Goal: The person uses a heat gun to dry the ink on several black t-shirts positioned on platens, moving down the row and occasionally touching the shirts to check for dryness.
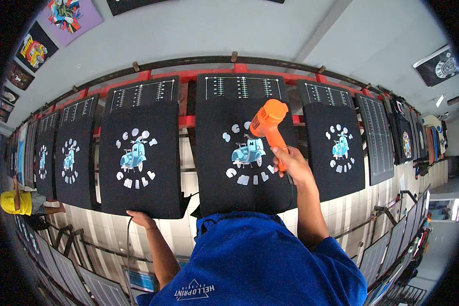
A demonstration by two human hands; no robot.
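My right hand (295,166) is closed around the handle of an orange hair dryer (269,120). Its nozzle points down and left at the print on the black T-shirt (214,188) in front of me. That print is a light-blue scooter (248,154) ringed by white letters, partly hidden by the dryer. My left hand (142,219) is at the near edge of the neighbouring black T-shirt (109,188), its fingers closed on a thin dark cord (128,250) hanging down from them. Both shirts lie flat on printing boards.
More black shirts with the same print lie on boards to the left and at right (336,178). A bare marked board (376,137) stands farther right. Red and black rails (188,75) run behind. A person in a yellow top (16,202) is at far left.
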